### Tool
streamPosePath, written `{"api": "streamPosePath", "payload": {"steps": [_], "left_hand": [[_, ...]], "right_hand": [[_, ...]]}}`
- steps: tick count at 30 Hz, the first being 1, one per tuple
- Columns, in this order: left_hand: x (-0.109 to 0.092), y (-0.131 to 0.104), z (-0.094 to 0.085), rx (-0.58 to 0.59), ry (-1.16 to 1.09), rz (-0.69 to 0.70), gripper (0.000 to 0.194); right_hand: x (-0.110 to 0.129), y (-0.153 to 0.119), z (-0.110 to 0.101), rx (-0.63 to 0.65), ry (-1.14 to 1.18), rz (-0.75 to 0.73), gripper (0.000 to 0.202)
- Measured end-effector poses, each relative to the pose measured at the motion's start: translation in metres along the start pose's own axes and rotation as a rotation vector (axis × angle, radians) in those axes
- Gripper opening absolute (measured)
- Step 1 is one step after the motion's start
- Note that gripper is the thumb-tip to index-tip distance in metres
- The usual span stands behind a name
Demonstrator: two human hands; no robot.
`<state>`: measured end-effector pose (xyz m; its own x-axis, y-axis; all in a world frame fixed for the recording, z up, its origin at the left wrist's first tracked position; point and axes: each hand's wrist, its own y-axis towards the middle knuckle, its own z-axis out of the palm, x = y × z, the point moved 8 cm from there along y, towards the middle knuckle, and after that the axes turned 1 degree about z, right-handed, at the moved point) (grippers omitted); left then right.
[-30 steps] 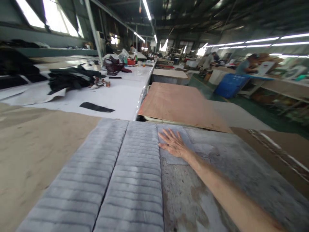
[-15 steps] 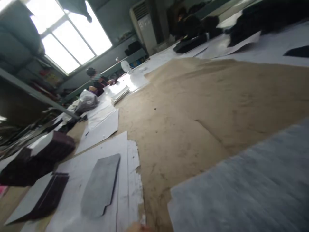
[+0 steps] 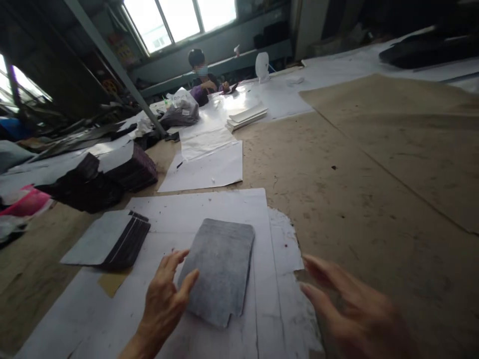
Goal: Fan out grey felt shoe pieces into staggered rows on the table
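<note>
A stack of grey cut fabric pieces [image 3: 220, 269], with rounded corners and a notch at the near end, lies flat on white paper sheets [image 3: 209, 202]. At its left edge is my left hand [image 3: 164, 294], thumb and fingers apart, the thumb tip over the stack's near left part; whether it touches cannot be told. My right hand [image 3: 352, 311] is off to the right, over the brown tabletop by the torn paper edge. Its thumb and fingers are parted with nothing between them, and it is slightly blurred.
Left of the paper's middle sits another grey-topped, dark-sided stack [image 3: 108, 239]. Taller dark stacks [image 3: 130, 167] stand behind it. White pads [image 3: 247, 116], a grey plastic bag [image 3: 181, 112] and a metal post [image 3: 116, 65] are farther back. A person [image 3: 204, 82] sits across the table.
My view has swung left and levelled out. Both hands have come into view beside the grey stack. The large grey sheet at the lower right is out of view.
</note>
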<state>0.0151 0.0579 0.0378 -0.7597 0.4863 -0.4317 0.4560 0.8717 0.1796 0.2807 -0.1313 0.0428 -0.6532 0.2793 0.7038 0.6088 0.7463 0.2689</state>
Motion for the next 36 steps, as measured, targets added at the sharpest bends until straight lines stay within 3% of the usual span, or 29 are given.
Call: {"api": "streamPosePath", "payload": {"steps": [2,5,8,13,17,20,23,25,26,28,30,32,34,36], "left_hand": [[0.014,0.016,0.013,0.054,-0.081,-0.131,0.040],[0.022,0.029,0.030,0.117,-0.129,-0.189,0.044],[0.027,0.032,0.038,0.133,-0.149,-0.195,0.048],[0.036,0.038,0.039,0.147,-0.246,-0.255,0.064],[0.039,0.051,0.042,0.239,-0.611,-0.304,0.070],[0.027,0.052,0.056,0.452,-1.011,-0.364,0.047],[0.016,0.046,0.066,0.563,-1.225,-0.464,0.029],[0.016,0.047,0.063,0.466,-1.164,-0.436,0.025],[0.016,0.048,0.057,0.383,-1.083,-0.369,0.023],[0.009,0.052,0.042,0.220,-0.929,-0.171,0.020],[0.003,0.053,0.037,0.171,-0.932,-0.075,0.021],[0.004,0.053,0.054,0.301,-1.114,-0.219,0.025],[0.007,0.050,0.077,0.467,-1.263,-0.495,0.030],[0.011,0.047,0.090,0.549,-1.281,-0.682,0.032]], "right_hand": [[0.034,0.034,0.043,0.088,-0.056,-0.024,0.044],[0.054,0.073,0.104,0.246,-0.168,0.016,0.054],[0.054,0.086,0.133,0.306,-0.203,0.030,0.049],[0.054,0.077,0.137,0.325,-0.093,0.033,0.017],[0.063,0.063,0.129,0.295,0.245,-0.002,0.013],[0.046,0.060,0.120,0.157,0.706,0.224,0.012],[0.029,0.051,0.134,0.208,1.004,0.572,0.027],[0.026,0.040,0.145,0.290,0.993,0.716,0.034],[0.023,0.037,0.143,0.257,0.908,0.725,0.033],[0.024,0.035,0.126,0.056,0.678,0.566,0.024],[0.038,0.036,0.105,-0.144,0.533,0.299,0.012],[0.046,0.038,0.100,-0.171,0.478,0.199,0.008],[0.038,0.045,0.112,-0.010,0.501,0.353,0.017],[0.028,0.046,0.130,0.226,0.605,0.569,0.030]]}}
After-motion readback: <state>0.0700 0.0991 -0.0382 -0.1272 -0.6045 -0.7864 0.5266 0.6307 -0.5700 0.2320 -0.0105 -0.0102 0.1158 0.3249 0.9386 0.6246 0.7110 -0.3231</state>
